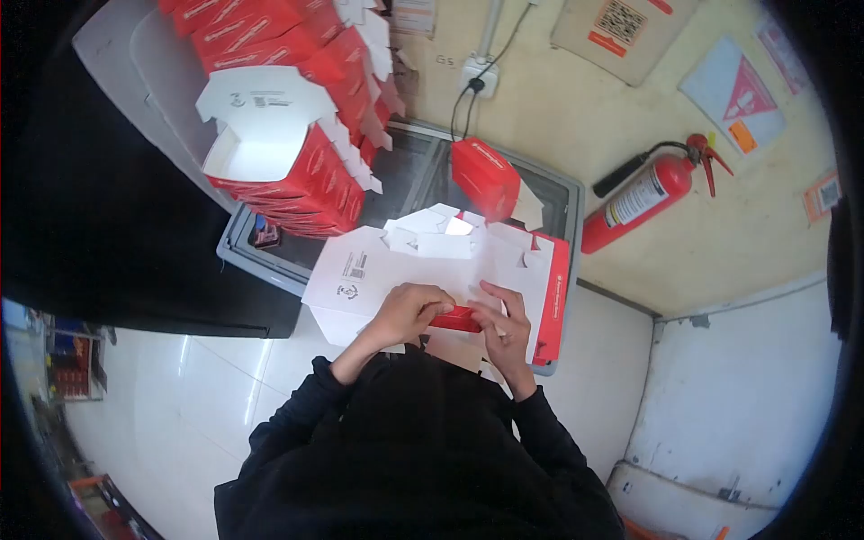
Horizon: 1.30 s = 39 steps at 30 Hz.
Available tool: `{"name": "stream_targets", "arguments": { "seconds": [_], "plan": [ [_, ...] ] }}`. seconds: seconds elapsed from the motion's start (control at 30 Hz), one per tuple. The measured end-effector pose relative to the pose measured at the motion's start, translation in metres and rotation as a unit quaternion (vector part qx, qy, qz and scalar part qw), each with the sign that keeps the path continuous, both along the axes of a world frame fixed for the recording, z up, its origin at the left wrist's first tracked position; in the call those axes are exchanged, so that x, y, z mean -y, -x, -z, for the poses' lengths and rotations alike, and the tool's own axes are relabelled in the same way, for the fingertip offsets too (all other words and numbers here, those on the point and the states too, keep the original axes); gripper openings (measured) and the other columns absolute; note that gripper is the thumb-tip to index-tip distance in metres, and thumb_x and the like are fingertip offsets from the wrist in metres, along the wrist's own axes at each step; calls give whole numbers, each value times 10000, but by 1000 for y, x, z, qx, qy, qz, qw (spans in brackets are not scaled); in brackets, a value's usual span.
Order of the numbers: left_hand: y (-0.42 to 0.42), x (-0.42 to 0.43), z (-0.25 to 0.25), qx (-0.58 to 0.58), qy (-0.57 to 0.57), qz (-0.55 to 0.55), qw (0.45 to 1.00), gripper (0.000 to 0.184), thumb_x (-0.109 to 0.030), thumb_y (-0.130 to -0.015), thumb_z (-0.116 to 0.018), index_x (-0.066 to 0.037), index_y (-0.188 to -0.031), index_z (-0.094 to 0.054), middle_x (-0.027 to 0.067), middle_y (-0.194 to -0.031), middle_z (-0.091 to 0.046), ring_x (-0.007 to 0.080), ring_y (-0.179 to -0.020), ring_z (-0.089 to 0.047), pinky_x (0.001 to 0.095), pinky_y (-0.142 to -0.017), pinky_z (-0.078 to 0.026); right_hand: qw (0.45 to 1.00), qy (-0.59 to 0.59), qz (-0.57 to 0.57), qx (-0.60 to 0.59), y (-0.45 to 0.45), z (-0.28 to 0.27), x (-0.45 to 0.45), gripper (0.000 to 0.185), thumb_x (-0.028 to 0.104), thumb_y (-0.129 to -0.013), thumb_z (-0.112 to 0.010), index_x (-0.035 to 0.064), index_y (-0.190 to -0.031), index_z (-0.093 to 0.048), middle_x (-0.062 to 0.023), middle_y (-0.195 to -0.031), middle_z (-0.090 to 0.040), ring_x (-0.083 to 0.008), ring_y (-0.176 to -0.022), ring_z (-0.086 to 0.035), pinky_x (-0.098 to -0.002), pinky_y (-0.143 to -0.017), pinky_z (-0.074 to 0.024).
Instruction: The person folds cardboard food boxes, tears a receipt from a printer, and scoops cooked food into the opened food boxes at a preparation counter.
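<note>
1. Here's the left hand point(409, 310), fingers curled well in, thumb and fingertips closed on one end of a small red flap point(459, 319)!
2. Across from it, the right hand point(504, 326), looser, fingers partly spread and bent, fingertips at the flap's other end; whether it pinches the cardboard, I cannot tell.
3. And the flap belongs to the carton point(430, 273), white inside facing up, part unfolded, lying right in front of the person over a grey-rimmed case point(574, 202).
4. Look just right of the carton: red-edged card point(553, 297), though whether it's a separate piece is unclear.
5. Beyond the hands, touching neither, a red box point(486, 180) sits tilted on the case.
6. Over to the left, a tall stack of red boxes point(292, 193), the nearest open-topped!
</note>
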<state>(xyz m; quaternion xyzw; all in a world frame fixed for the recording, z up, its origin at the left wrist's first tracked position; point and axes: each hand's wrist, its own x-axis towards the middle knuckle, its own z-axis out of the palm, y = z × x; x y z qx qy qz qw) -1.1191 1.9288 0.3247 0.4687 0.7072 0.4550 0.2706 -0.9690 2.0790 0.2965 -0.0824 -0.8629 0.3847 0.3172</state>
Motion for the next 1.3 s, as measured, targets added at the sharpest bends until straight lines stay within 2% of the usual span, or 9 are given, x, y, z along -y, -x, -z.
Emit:
{"name": "stream_targets", "arguments": {
  "seconds": [0.23, 0.3, 0.37, 0.5, 0.7, 0.87, 0.93, 1.03, 1.3],
  "plan": [
    [-1, 14, 10, 78, 5, -109, 991, 116, -80, -857, -630, -47, -940, -705, 132, -898, -698, 294, -822, -673, 363, -735, -506, 999, -34, -14, 41, 55, 0, -38, 392, 265, -943, -586, 25, -1252, -596, -196, -1259, -564, -353, -1166, -492, -408, -1014, -387],
    [-3, 25, 19, 43, -55, -103, 992, 120, -58, -901, -621, 7, -980, -684, 113, -903, -713, 176, -818, -676, 305, -732, -507, 995, 73, 62, -31, 112, -5, -80, 581, 401, -978, -507, -50, -1343, -476, -242, -1276, -536, -388, -1208, -466, -416, -1039, -355],
    [-11, 32, 15, 64, -30, -94, 993, 125, -81, -896, -641, 0, -980, -686, 110, -913, -710, 178, -845, -676, 303, -754, -505, 959, -136, 245, 36, 176, 29, -160, 707, 469, -937, -539, -85, -1360, -420, -274, -1229, -549, -355, -1202, -500, -417, -1006, -380],
    [-26, 36, 29, 33, -18, -100, 994, 114, -102, -885, -650, -31, -959, -700, 116, -897, -696, 245, -821, -673, 332, -750, -508, 925, 148, 61, 345, 219, 53, -236, 629, 391, -866, -655, -86, -1254, -522, -234, -1108, -631, -298, -932, -649, -390, -796, -509],
    [-47, 38, 53, 7, -1, -118, 993, 115, -135, -868, -628, -68, -912, -711, 109, -920, -679, 319, -901, -641, 403, -792, -498, 922, 63, 287, -250, 142, -59, -84, 359, 202, -1016, -493, -85, -1231, -513, -210, -1070, -636, -289, -978, -628, -386, -815, -524],
    [-51, 29, 88, -24, 0, -73, 997, 137, -168, -842, -613, -108, -912, -714, 106, -908, -683, 338, -900, -641, 426, -785, -492, 900, -251, 3, -357, 211, -139, 28, 230, 39, -923, -507, -10, -1088, -659, -107, -914, -648, -270, -808, -589, -554, -1047, -355],
    [-53, 29, 83, -49, -7, -71, 996, 137, -175, -833, -615, -118, -905, -716, 109, -896, -683, 344, -890, -642, 434, -773, -495, 896, -332, -93, -279, 262, -139, 58, 382, -8, -722, -576, 71, -1085, -666, -88, -789, -521, -270, -777, -531, -556, -1057, -318],
    [-57, 26, 81, -48, 13, -74, 996, 139, -207, -830, -615, -128, -888, -714, 118, -875, -681, 351, -870, -644, 446, -751, -497, 859, -466, -158, -139, 318, -117, 85, 447, 74, -797, -587, 127, -1240, -612, -56, -819, -514, -234, -877, -528, -514, -1058, -313],
    [-49, 28, 56, -94, 18, -133, 987, 168, -250, -856, -581, -118, -838, -685, 103, -836, -675, 329, -846, -650, 443, -718, -503, 895, -351, -263, -84, 257, -147, 99, 486, 194, -920, -585, 66, -1377, -479, -238, -1419, -386, -405, -1336, -318, -487, -1112, -237]
  ]
}}
